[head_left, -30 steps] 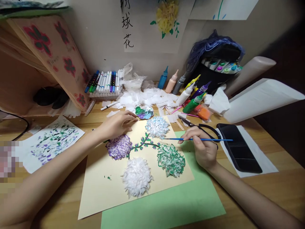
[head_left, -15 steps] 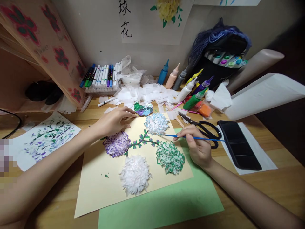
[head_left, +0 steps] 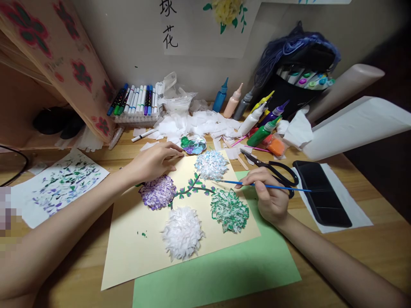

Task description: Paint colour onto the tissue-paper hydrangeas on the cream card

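My right hand (head_left: 271, 194) pinches a thin blue paintbrush (head_left: 276, 186). The brush tip is near the lower edge of a blue-and-white paper flower (head_left: 211, 164); whether it touches is too small to tell. My left hand (head_left: 157, 160) lies with fingers stretched out at the upper left edge of a cream sheet (head_left: 128, 252). Just below that hand is a purple-and-white flower (head_left: 158, 192). A green-and-white flower (head_left: 229, 210) and a plain white one (head_left: 182, 234) are also on the sheet, with a painted leafy stem (head_left: 192, 187) between them.
Behind the sheet stand a flower-shaped paint palette (head_left: 193, 144), white paper scraps (head_left: 192, 124) and several paint bottles (head_left: 233, 102). Black scissors (head_left: 272, 167) and a black case (head_left: 321, 192) lie at right. A paint-dabbed paper (head_left: 64, 184) is at left. A green sheet (head_left: 218, 282) lies beneath.
My right hand and the paintbrush have shifted slightly to the right, drawing the tip a little back from the blue-and-white flower. My left hand has stayed in place.
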{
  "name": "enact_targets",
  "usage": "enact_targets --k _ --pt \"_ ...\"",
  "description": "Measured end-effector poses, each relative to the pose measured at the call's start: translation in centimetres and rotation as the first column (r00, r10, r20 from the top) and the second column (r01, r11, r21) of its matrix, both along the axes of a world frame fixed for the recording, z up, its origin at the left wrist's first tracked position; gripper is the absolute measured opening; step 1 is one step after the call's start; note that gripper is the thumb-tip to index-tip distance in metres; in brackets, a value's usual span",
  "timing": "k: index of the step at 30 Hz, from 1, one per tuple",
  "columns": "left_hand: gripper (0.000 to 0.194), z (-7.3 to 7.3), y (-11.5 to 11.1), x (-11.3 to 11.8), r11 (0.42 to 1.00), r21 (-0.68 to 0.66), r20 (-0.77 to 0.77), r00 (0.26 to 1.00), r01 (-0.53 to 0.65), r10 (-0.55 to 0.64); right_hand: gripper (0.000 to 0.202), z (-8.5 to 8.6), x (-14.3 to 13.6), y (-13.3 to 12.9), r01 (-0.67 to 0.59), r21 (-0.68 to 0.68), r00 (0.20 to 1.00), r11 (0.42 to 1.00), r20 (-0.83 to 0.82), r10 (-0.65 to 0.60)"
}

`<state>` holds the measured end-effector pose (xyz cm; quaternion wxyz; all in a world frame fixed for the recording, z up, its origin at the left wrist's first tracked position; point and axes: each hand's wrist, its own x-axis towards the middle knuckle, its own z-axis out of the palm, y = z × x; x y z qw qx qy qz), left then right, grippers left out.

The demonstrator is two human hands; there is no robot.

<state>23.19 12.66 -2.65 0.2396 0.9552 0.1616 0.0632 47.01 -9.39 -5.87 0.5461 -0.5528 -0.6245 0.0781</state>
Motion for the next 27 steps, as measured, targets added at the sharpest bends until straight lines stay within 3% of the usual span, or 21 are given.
enact_targets --k 9,27 --pt "0.031 -0.08 0.04 -0.01 1.0 -0.005 0.004 1.0 0.0 0.0 0.023 -0.25 0.19 0.08 0.008 -0.064 0.998 0.998 0.067 -0.003" --pt "0.031 -0.26 0.1 -0.13 1.0 0.003 -0.001 1.0 0.001 -0.001 0.025 -0.12 0.2 -0.04 -0.002 0.013 0.996 1.0 0.093 0.001"
